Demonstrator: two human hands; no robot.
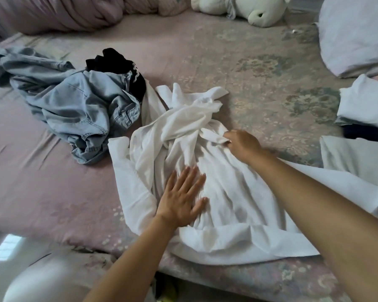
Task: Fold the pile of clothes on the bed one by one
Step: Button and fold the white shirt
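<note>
Fingers [194, 177] of left hand [181, 198] lie straight and spread, flat on the crumpled white shirt [223, 192] at the near edge of the bed [52, 192]. Right hand [242, 144] is curled, pinching a fold of the same shirt, poss. a collar or cuff, hard to tell. Light blue jeans [74, 101] w/ a black garment [116, 62] sit heaped just beside it, far-left. Folded white clothes [364, 101] are stacked at the right edge, a plush toy [255, 9] lies at the far side.
</note>
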